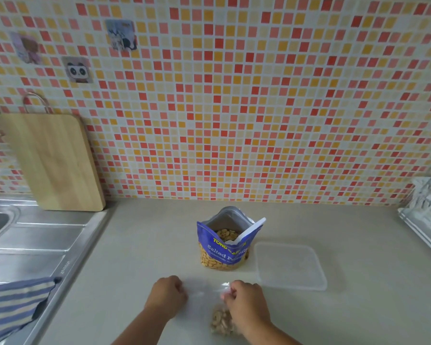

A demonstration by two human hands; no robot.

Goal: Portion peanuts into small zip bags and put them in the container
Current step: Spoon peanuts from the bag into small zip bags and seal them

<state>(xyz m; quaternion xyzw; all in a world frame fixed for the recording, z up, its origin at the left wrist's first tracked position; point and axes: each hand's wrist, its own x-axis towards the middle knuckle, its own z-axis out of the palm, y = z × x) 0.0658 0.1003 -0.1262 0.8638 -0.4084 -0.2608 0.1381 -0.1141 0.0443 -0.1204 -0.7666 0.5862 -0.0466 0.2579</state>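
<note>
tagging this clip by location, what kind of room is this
Most likely a home kitchen: a steel sink at the left, a wooden cutting board against the tiled wall, and a dish rack at the right.

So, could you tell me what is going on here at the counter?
A person is portioning peanuts. The left hand and the right hand pinch the top of a clear zip bag lying on the counter, with peanuts at its bottom; it seems they are sealing it. Behind stands the open pouch with a scoop in it. The container sits beside it; no bag shows inside.
</note>
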